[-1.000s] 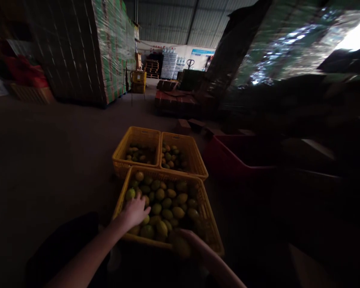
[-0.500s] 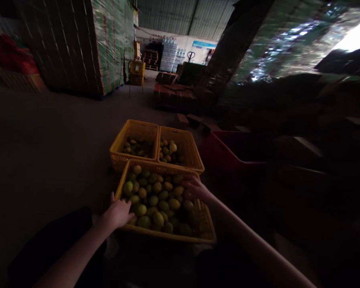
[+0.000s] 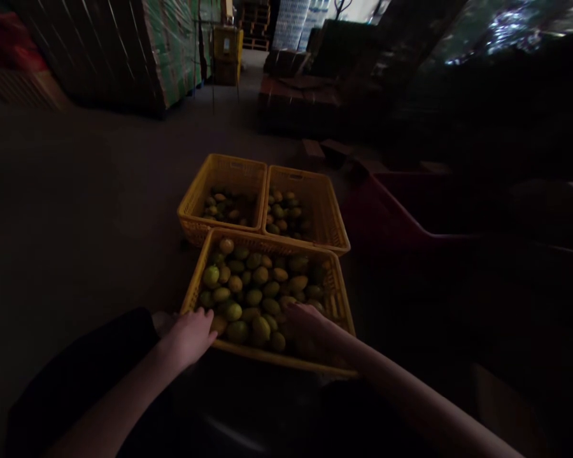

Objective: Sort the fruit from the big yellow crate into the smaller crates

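Many greenish fruits [image 3: 254, 298] crowd the near crate [image 3: 337, 296]; left hand [image 3: 190, 336] rests unclenched on its rim, right hand [image 3: 309, 319] among fruits, grip too dim to tell.

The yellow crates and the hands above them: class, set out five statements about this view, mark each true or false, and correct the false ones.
1. Three yellow crates hold fruit. True.
2. The left hand reaches into a far crate. False: that hand is at the near crate's left front corner.
3. The right hand is over the near crate. True.
4. The two far crates stand side by side. True.
5. The red container is left of the crates in the view. False: it is on the right.
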`<move>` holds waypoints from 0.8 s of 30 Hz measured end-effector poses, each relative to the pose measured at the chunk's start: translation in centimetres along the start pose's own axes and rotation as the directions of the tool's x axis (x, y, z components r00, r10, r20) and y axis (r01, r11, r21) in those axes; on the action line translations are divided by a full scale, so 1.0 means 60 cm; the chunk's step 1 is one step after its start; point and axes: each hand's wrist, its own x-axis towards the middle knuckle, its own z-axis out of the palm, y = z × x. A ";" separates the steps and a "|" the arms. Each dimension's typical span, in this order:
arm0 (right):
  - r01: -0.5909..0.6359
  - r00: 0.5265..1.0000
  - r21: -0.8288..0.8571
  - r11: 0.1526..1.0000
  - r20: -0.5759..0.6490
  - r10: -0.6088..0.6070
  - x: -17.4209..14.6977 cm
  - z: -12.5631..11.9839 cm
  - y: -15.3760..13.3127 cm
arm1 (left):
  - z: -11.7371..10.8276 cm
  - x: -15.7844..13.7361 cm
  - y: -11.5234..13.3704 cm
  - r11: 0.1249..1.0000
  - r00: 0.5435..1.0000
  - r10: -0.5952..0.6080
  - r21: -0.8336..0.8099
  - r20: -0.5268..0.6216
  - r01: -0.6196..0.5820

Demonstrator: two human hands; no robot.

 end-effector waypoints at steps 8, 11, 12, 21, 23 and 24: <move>0.078 0.985 0.112 0.991 -0.160 -0.060 0.157 0.099 0.030 | -0.054 0.020 0.023 0.992 0.992 0.127 -0.011 -0.001 -0.127; 0.063 0.984 0.013 0.998 -0.165 -0.060 0.190 0.120 0.051 | -0.068 0.028 0.034 0.996 0.996 0.090 -0.025 -0.031 -0.090; 0.057 0.986 -0.044 0.997 -0.153 -0.063 0.196 0.122 0.055 | -0.070 0.030 0.037 0.995 0.995 0.085 -0.041 -0.048 -0.087; 0.095 0.994 -0.203 0.974 -0.040 -0.105 0.114 0.120 0.010 | -0.072 0.028 0.075 0.980 0.964 0.190 -0.026 -0.185 -0.198; 0.075 0.997 -0.074 0.994 0.019 -0.074 0.069 0.116 -0.015 | -0.065 0.024 0.085 0.971 0.955 0.228 -0.022 -0.190 -0.237; 0.041 0.998 0.010 0.999 0.047 -0.041 0.047 0.111 -0.031 | -0.060 0.021 0.089 0.965 0.950 0.252 -0.024 -0.184 -0.261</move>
